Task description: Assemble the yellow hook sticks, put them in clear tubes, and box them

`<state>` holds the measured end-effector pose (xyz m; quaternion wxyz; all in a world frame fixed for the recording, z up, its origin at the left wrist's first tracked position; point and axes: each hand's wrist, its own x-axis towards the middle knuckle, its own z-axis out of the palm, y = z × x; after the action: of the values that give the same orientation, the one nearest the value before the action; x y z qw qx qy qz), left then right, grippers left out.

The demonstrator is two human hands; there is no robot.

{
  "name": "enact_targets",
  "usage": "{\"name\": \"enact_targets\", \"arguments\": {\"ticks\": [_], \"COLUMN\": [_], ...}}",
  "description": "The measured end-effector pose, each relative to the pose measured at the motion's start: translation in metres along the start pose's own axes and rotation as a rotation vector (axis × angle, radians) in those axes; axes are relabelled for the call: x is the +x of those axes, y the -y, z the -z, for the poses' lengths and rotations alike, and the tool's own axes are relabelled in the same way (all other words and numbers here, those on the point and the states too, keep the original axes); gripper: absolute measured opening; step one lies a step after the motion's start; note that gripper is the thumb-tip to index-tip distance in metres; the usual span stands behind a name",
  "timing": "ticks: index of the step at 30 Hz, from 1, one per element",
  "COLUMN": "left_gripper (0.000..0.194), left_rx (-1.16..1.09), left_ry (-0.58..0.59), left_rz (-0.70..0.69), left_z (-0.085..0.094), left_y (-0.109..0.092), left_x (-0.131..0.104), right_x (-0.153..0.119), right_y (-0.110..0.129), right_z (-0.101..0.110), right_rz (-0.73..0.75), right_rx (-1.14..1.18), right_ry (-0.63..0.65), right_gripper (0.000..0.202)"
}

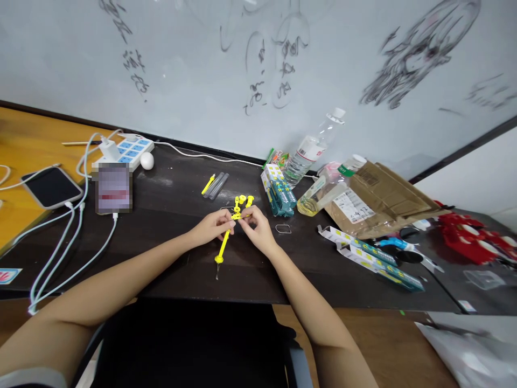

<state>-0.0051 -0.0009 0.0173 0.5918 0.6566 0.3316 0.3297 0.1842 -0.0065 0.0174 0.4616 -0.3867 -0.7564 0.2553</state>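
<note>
Both hands meet over the dark table at the centre. My left hand (215, 226) pinches a small yellow part (236, 216) from the left, and the fingers of my right hand (256, 226) close on its right side. Below my left fingertips slants a yellow rod (223, 247) with a flared end and a thin metal tip; whether it joins the held part is hidden. Just beyond the fingers lie several yellow pieces (242, 199). Farther back rest a yellow stick (208, 184) and clear tubes (218, 186).
Teal-and-white boxes (278, 191), bottles (305, 156) and a cardboard package (363, 199) stand or lie right of centre. More long boxes (375, 261) lie nearer. Phones (52, 187), cables and a power strip (135, 148) occupy the left. A bent wire (284, 229) lies near my right hand.
</note>
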Motion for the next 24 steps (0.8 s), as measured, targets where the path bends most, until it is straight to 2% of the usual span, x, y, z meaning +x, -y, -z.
{"name": "enact_targets", "arguments": {"ticks": [3, 9, 17, 21, 24], "left_gripper": [0.031, 0.029, 0.031, 0.035, 0.034], "left_rx": [0.012, -0.003, 0.021, 0.053, 0.051], "left_ry": [-0.019, 0.034, 0.049, 0.021, -0.049], "left_rz": [-0.021, -0.046, 0.011, -0.011, -0.044], "left_z": [-0.001, -0.002, -0.001, -0.003, -0.003], "left_y": [0.000, 0.005, 0.012, 0.012, 0.014], "left_x": [-0.001, 0.000, 0.001, 0.001, 0.002], "right_x": [0.000, -0.001, 0.000, -0.001, -0.002], "right_y": [-0.001, -0.002, -0.004, -0.004, -0.004], "right_z": [-0.003, -0.004, -0.005, -0.007, -0.007], "right_rz": [-0.005, 0.028, 0.053, 0.031, -0.003], "right_rx": [0.068, 0.087, 0.021, 0.030, 0.077], "right_ry": [-0.002, -0.023, -0.030, -0.022, -0.022], "right_gripper": [0.007, 0.009, 0.010, 0.010, 0.018]}}
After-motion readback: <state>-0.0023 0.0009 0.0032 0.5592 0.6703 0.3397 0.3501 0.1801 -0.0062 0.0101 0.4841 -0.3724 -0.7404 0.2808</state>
